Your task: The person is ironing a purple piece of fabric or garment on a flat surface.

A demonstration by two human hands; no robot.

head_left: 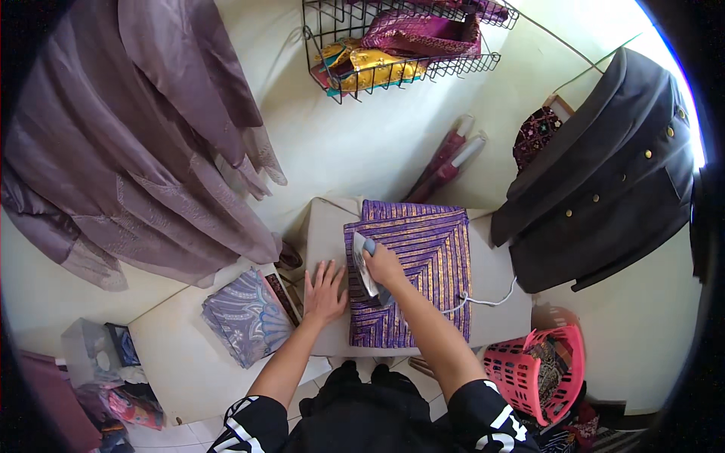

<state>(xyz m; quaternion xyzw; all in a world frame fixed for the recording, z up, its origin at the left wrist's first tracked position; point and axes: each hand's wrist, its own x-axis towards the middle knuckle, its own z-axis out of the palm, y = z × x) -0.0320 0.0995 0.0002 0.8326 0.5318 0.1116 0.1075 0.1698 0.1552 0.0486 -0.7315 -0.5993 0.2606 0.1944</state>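
Iron (362,272) held in my right hand (384,266), at left side of striped purple cloth (434,283). Cloth spans bench (495,272), back edge nearly to front. My left hand (326,294): flat, spread, by bench's left edge.

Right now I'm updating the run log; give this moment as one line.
left hand: flat on beige table, beside purple cloth | right hand: grips iron over purple cloth | nearby: grey cloth, pink basket
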